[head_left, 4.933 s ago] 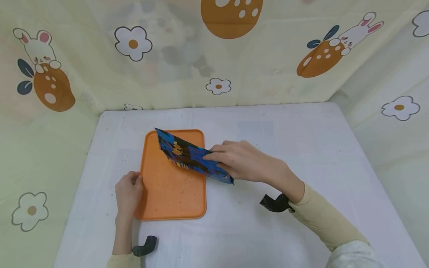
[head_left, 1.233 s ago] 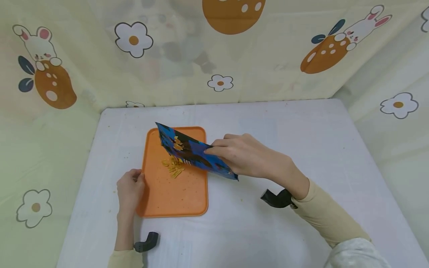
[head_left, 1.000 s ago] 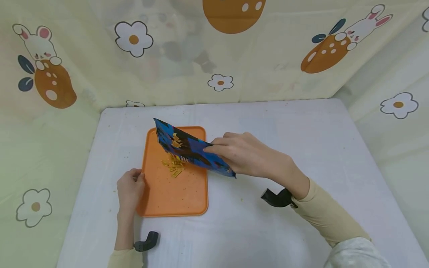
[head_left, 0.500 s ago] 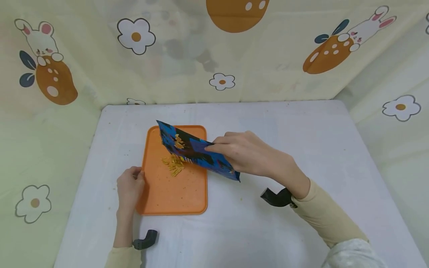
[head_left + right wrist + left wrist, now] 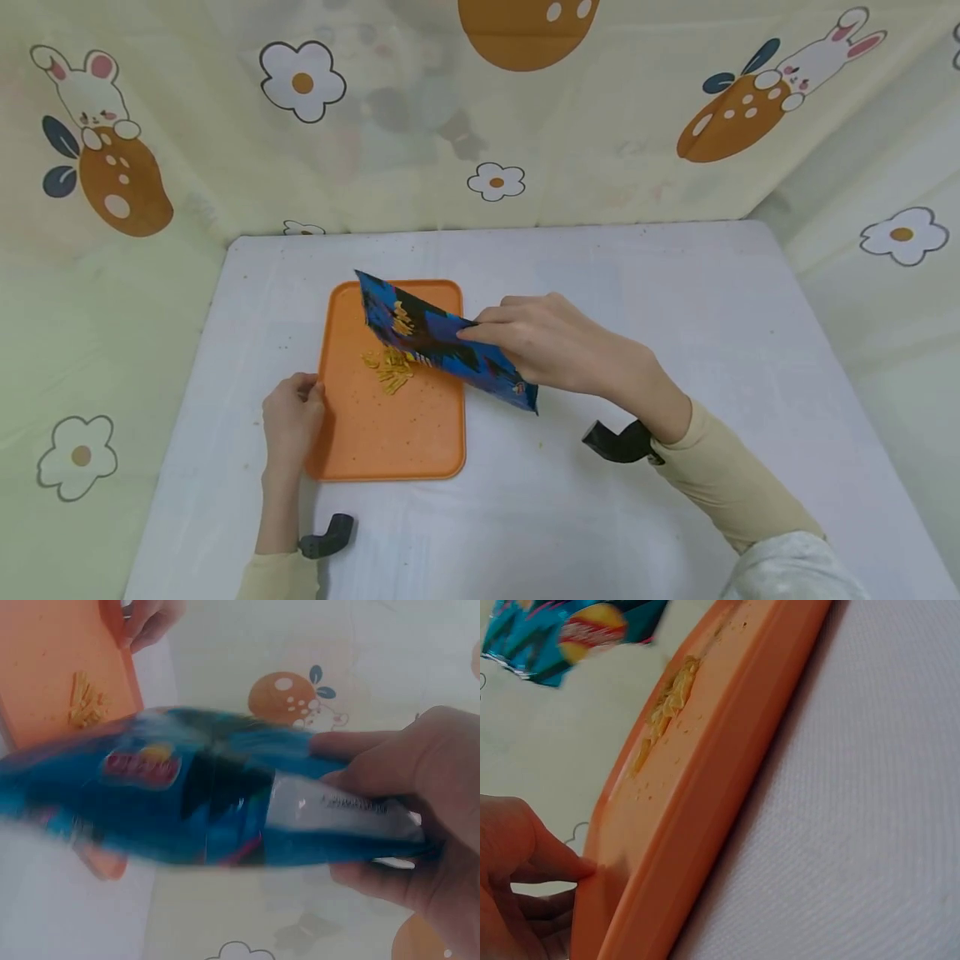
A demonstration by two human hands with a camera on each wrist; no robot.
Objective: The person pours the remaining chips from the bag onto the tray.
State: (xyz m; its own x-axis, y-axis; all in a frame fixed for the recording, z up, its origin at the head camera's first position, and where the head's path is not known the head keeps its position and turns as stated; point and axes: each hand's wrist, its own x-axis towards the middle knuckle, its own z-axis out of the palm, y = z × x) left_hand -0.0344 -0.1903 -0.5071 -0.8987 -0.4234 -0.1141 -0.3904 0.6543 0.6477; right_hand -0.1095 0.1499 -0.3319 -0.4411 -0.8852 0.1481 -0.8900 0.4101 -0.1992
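Observation:
My right hand (image 5: pixel 558 346) grips a blue chip bag (image 5: pixel 431 333) by its right end, thumb on one side and fingers on the other. The bag hangs tilted over the upper right of an orange tray (image 5: pixel 390 442). Blurred in the right wrist view, the bag (image 5: pixel 217 799) shows a round yellow and red logo. A small pile of yellow stick-shaped chips (image 5: pixel 390 371) lies on the tray beside the bag's lower edge, which hides part of it. At the tray's left rim, my left hand (image 5: pixel 292 421) pinches the edge, thumb (image 5: pixel 562 859) on top.
A white-covered table (image 5: pixel 637 517) carries the tray, with scattered crumbs around. A patterned curtain (image 5: pixel 405 150) rises behind the table and along both sides. Black curved wrist mounts (image 5: pixel 618 442) stick out from both forearms.
About five seconds ago the tray held only crumbs; the chip pile was there by 1.2 seconds ago. The bag has shifted slightly up and down since. My left hand stays at the rim.

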